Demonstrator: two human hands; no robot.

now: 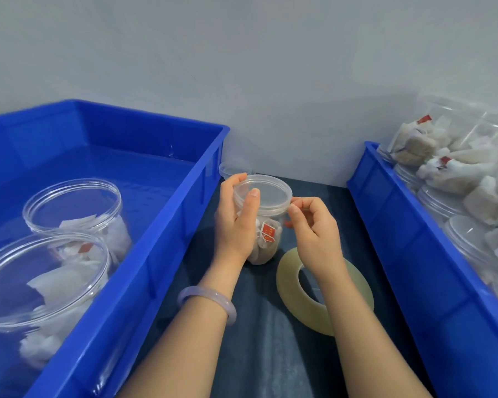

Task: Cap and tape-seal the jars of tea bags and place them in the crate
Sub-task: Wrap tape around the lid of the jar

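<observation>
Tape roll [287, 282]: flat on bench [270, 357], partly behind right wrist.
Left hand [236, 222]: curled round jar [268, 239], thumb on lid [262, 191].
Right hand [314, 234]: pinching what seems a tape end at lid's rim.
Jar: upright on bench, beside crate [184, 214].
Risk: tape may wrinkle or miss the seam if jar twists.

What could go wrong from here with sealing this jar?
1. The right hand pinches at the rim of the lid. A pull there could lift or skew the lid if it is not fully seated.
2. Only the left hand steadies the jar on the mat, so a sideways tug might tip it.
3. The tape roll lies flat under the right forearm, which could drag or knock it.
</observation>
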